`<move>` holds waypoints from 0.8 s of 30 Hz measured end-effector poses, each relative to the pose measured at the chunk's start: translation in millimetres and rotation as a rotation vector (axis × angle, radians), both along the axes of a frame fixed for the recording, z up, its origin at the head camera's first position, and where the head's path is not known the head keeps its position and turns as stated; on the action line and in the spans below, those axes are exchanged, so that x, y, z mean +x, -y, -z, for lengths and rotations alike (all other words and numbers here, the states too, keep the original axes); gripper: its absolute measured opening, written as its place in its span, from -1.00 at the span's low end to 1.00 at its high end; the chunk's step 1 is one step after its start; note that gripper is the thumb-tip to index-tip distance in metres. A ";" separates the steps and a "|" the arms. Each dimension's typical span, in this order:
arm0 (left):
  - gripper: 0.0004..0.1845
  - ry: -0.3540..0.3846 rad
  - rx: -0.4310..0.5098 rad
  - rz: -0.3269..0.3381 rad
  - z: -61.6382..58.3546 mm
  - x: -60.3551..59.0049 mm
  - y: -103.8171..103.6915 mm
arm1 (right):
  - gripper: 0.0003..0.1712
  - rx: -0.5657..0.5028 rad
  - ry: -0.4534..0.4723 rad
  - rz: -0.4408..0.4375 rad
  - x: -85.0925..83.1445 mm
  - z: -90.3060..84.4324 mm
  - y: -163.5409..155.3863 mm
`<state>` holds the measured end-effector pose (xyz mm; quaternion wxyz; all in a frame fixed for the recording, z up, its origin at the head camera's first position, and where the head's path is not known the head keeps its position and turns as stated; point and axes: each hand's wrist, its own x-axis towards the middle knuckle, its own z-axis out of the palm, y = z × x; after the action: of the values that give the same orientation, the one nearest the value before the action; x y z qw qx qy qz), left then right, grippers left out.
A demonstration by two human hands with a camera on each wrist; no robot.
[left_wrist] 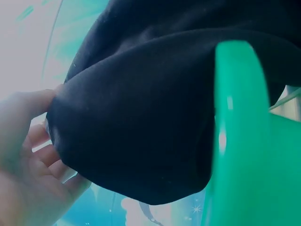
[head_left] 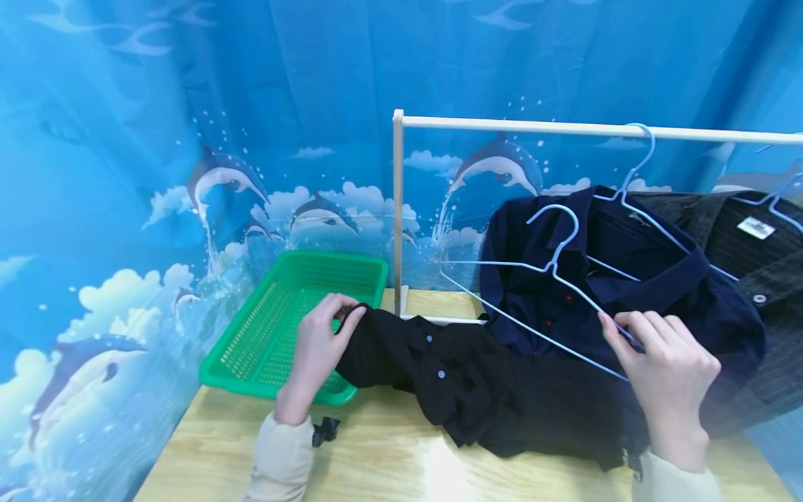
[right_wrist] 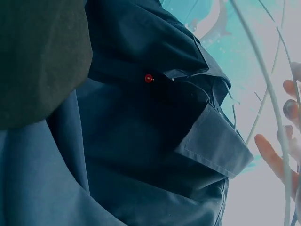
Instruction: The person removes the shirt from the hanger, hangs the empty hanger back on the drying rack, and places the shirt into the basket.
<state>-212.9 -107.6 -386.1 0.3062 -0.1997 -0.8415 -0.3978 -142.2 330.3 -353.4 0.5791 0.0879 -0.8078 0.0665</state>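
Observation:
In the head view my left hand [head_left: 316, 348] pinches the edge of a black shirt [head_left: 461, 380] with pale buttons. The shirt stretches, crumpled, over the table toward the right. Seen from the left wrist, thumb and fingers grip the dark cloth [left_wrist: 136, 127] at its margin. My right hand [head_left: 668, 362] holds a light-blue wire hanger [head_left: 555, 265] by its sloping right arm, hook upward. This hanger is in front of a navy shirt [head_left: 617, 293] and carries no garment. The right wrist view shows fingers [right_wrist: 270, 153] beside the hanger wires, and the navy shirt's red button [right_wrist: 148, 78].
A green perforated basket [head_left: 235, 380] stands on the wooden table [head_left: 370, 453] at the left. Behind is a pale rack [head_left: 477, 124], where the navy shirt and a dark striped garment [head_left: 778, 272] hang. A small black object [head_left: 325, 431] shows beside the left sleeve.

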 end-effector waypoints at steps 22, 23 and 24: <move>-0.91 0.010 -0.052 0.090 5.6 3.1 -23.9 | -0.61 -0.044 -0.003 0.000 -23.4 -17.7 29.3; -0.92 0.012 -0.051 0.093 6.1 3.4 -24.0 | -0.62 -0.042 -0.002 -0.003 -25.1 -21.8 32.4; -0.92 0.016 -0.048 0.095 6.5 3.6 -24.0 | -0.63 -0.041 -0.003 -0.008 -26.5 -25.7 35.8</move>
<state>-209.3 -83.6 -392.6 0.2752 -0.2437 -0.8428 -0.3932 -168.7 294.5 -327.7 0.5816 0.0793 -0.8051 0.0849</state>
